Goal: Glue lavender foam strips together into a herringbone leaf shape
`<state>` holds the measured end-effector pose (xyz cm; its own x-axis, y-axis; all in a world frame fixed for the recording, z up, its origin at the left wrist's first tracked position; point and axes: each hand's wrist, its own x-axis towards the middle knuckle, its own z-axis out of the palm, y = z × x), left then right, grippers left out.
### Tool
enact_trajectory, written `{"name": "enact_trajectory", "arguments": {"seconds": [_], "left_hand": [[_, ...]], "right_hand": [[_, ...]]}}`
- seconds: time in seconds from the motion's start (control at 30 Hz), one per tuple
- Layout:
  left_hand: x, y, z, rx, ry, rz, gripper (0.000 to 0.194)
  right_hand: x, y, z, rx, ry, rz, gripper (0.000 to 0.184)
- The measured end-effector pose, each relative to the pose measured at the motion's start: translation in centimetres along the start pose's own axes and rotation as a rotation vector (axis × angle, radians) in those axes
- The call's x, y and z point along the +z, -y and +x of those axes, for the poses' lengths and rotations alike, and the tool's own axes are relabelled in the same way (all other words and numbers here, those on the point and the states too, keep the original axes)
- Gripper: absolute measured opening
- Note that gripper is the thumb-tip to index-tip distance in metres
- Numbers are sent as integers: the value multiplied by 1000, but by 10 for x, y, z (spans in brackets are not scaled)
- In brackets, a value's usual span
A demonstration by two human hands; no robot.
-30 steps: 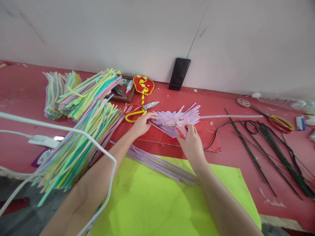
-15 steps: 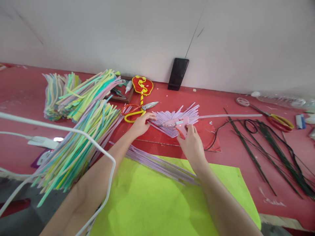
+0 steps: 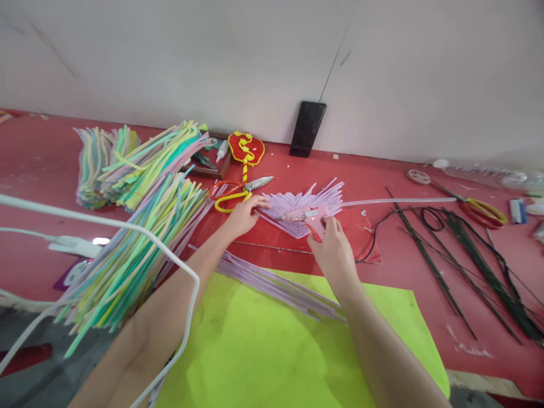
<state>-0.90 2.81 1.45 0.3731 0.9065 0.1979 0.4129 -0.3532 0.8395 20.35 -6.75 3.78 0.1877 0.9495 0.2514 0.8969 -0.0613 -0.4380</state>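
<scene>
My right hand (image 3: 335, 249) is wrapped round the handle of a pink hot glue gun (image 3: 315, 218). Its nozzle points left, over a leaf-like panel of lilac pipe cleaners (image 3: 293, 198) laid in a V pattern. From the back of the gun a long translucent glue stick (image 3: 399, 201) runs to the right. At the panel's left end, my left hand (image 3: 246, 216) grips the edge between fingers and thumb; the fingertips are partly hidden. Just behind that hand lie scissors (image 3: 232, 198) with red and yellow handles. Loose lilac pipe cleaners (image 3: 280, 286) lie nearer to me.
Bundles of multicoloured pipe cleaners (image 3: 144, 255) fill the left side, with a white cable (image 3: 140, 226) in front. A black phone (image 3: 307, 129) leans on the wall. Dark green wires (image 3: 480, 255) and a second pair of scissors (image 3: 484, 211) lie right. A yellow-green sheet (image 3: 272, 351) covers the front.
My right hand and the glue gun have shifted very slightly to the right. The left hand stays at the panel's left end.
</scene>
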Motion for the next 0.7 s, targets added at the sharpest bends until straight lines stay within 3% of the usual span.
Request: {"name": "enact_trajectory", "arguments": {"seconds": [0.7], "left_hand": [[2,5,1,24,-3,-13,45]], "right_hand": [[-12,3,-1,62,83,-69,28]]}}
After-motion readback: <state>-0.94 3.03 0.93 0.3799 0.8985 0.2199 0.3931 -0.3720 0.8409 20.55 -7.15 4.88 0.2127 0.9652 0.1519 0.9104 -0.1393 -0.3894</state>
